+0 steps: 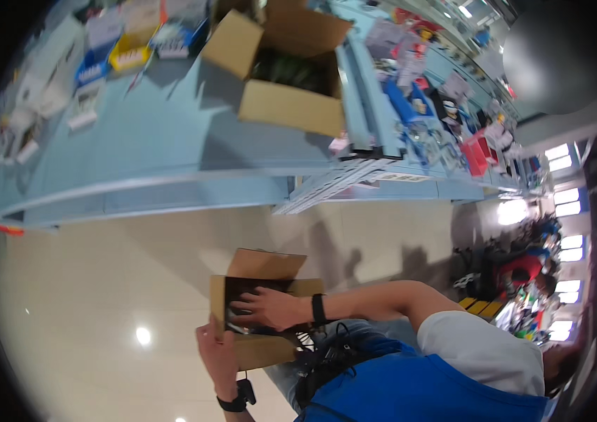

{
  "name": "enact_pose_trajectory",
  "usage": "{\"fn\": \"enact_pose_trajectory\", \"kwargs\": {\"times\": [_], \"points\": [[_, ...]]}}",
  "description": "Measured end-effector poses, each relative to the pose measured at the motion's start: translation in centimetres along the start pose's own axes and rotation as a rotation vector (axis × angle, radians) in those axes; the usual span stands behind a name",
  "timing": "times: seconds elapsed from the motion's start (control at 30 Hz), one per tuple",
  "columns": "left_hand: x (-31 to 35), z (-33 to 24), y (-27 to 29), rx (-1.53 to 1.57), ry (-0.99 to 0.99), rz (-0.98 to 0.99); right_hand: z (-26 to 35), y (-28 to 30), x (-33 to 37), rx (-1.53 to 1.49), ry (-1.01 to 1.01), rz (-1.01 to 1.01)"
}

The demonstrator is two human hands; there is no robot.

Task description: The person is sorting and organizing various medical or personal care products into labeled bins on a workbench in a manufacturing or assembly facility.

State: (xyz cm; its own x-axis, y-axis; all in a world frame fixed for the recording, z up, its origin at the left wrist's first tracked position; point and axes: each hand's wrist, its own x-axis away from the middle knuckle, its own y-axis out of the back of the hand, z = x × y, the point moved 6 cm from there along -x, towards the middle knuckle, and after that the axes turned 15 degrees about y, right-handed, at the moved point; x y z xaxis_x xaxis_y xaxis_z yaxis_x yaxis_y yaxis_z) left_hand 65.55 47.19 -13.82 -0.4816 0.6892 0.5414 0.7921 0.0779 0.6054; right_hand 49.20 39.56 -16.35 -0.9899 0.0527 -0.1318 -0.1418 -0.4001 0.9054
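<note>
A small open cardboard box (260, 352) is held in front of my body, with its flaps folded outward. My left hand (218, 349) grips its near left corner, the fingers closed on the cardboard. My right hand (270, 308) reaches over the opening into the box, fingers spread over the dark inside. What lies under those fingers is too dark and blurred to make out. A black band (319, 308) circles my right wrist, and a black strapped device (242, 395) sits on my left wrist.
A light blue shelf (165, 126) runs ahead of me. On it stand a larger open cardboard box (291, 109) with dark contents, a yellow bin (130, 53) and blue bins (93, 68). More goods crowd the right-hand shelf. Far right, people sit at a cluttered table.
</note>
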Motion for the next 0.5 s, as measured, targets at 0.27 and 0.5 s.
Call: {"fn": "enact_pose_trajectory", "kwargs": {"times": [0.27, 0.5], "points": [[7.4, -16.9, -6.6, -0.171, -0.349, -0.002, 2.2, 11.9, 19.4, -0.030, -0.262, -0.050], [11.6, -31.1, -19.2, -0.086, -0.401, 0.163, 1.7, 24.0, 36.1, 0.102, -0.375, -0.305]]}}
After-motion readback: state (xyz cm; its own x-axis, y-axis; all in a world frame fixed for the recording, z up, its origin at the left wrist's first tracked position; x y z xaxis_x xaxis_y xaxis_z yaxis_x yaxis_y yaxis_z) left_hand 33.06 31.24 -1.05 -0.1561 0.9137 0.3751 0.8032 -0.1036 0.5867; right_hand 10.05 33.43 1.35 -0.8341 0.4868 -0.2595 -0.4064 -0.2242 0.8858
